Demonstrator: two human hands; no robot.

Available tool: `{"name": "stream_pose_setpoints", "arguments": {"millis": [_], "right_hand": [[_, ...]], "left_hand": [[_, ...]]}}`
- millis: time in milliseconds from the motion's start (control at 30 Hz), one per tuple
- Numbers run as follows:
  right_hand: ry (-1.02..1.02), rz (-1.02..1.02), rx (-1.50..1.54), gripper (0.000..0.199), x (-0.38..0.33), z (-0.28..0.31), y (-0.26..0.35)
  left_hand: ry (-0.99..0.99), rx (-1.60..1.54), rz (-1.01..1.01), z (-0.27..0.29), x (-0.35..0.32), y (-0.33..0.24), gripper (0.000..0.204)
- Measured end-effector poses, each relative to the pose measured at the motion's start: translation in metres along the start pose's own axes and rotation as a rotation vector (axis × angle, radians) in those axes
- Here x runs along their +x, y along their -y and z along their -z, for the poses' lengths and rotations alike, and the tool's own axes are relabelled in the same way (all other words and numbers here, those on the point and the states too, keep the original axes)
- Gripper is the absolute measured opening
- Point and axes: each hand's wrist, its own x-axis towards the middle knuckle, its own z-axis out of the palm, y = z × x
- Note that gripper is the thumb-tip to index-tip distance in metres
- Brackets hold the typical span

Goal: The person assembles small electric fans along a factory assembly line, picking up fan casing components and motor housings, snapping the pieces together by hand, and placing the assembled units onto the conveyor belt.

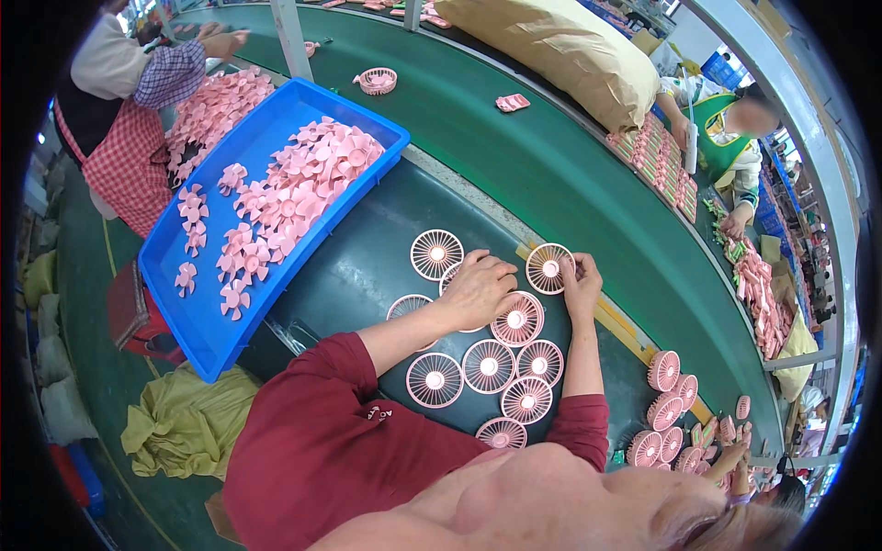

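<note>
Several round pink fan grilles with radial spokes, among them one grille point(435, 380), lie on the dark green worktop. My left hand point(482, 289) rests palm down over one grille, its fingers stretched out and partly covering it. Pinched by its right rim, another pink fan grille point(550, 268) is in my right hand point(580, 286), near the worktop's far edge. Left of my hands is a blue tray point(237, 342), tilted, with a heap of pink fan blades point(308, 179) in it.
Beyond the worktop runs a green conveyor belt point(478, 124) carrying a round pink fan part point(376, 82). More pink fan housings point(663, 410) stand at the lower right. Co-workers sit at the far left and right. A yellow-green cloth point(188, 418) lies below the tray.
</note>
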Motion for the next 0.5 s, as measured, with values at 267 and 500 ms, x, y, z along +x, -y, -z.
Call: {"name": "stream_pose_setpoints", "arguments": {"millis": [267,500], "right_hand": [[0.007,-0.010,0.000,0.014,-0.0006,0.0003,0.0040],[0.008,-0.007,-0.015,0.016,-0.0005,0.0008,0.0048]], "left_hand": [[0.002,0.005,-0.001,0.0001,-0.0005,0.0000,0.024],[0.008,-0.002,0.004,0.0003,-0.0002,-0.0004,0.024]]}}
